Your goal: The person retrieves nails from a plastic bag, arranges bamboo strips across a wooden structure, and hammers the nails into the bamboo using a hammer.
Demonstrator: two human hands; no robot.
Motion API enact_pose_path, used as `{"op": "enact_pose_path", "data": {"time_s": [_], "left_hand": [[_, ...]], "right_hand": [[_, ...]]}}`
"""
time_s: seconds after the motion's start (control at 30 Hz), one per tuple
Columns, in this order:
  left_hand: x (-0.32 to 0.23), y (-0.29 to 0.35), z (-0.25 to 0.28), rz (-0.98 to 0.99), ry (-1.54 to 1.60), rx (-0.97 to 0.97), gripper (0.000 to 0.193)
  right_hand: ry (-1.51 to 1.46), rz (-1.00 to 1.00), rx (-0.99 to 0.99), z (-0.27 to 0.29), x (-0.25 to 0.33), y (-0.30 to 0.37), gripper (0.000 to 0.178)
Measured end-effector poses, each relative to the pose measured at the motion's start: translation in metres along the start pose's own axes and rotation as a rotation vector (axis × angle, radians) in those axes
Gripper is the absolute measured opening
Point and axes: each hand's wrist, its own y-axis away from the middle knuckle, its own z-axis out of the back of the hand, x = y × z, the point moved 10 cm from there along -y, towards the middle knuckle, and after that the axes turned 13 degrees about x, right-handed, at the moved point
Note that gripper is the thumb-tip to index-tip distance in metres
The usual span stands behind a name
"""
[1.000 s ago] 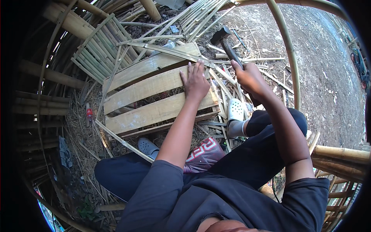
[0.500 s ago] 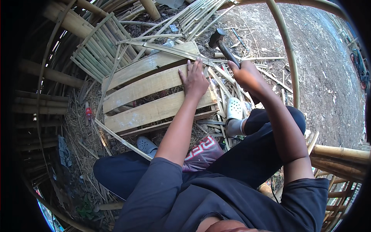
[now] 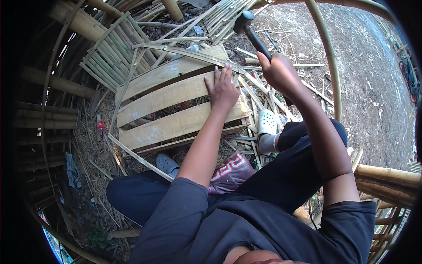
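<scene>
I see bamboo slat panel (image 3: pixel 115 53) far left, leaning past pallet's upper-left corner. Wooden pallet (image 3: pixel 171 105) flat on straw-littered ground, gaps between planks. My left hand (image 3: pixel 223 88) flat on pallet's right end, fingers spread, gripping nothing. Loose bamboo strips (image 3: pixel 259 94) crowd pallet's right edge. My right hand (image 3: pixel 278 72) fisted tight round hammer (image 3: pixel 249 27) handle, head raised above pallet's far right corner. Bare dirt (image 3: pixel 365 66) open to right beyond curved bamboo pole (image 3: pixel 327 61).

A panel of bamboo slats (image 3: pixel 115 52) lies among loose bamboo strips (image 3: pixel 228 17) and straw on bare dirt ground (image 3: pixel 365 75), near thick bamboo poles (image 3: pixel 387 176), a grey clog (image 3: pixel 166 163) and a white clog (image 3: pixel 267 123).
</scene>
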Motion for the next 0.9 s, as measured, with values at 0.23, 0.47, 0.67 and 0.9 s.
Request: {"op": "enact_pose_path", "data": {"time_s": [0.23,0.47,0.67,0.9], "left_hand": [[-0.003,0.0,0.001,-0.023,0.026,-0.019,0.058],[0.0,0.001,0.002,-0.035,0.041,-0.06,0.057],[0.0,0.0,0.001,-0.018,-0.018,-0.072,0.056],[0.003,0.002,0.006,-0.006,0.028,-0.042,0.055]], "right_hand": [[-0.005,-0.194,0.302,-0.024,-0.031,0.008,0.064],[-0.045,-0.185,0.265,-0.022,-0.027,-0.001,0.067],[-0.103,-0.119,0.4,-0.038,-0.031,-0.008,0.064],[-0.138,-0.106,0.069,-0.002,-0.018,-0.024,0.065]]}}
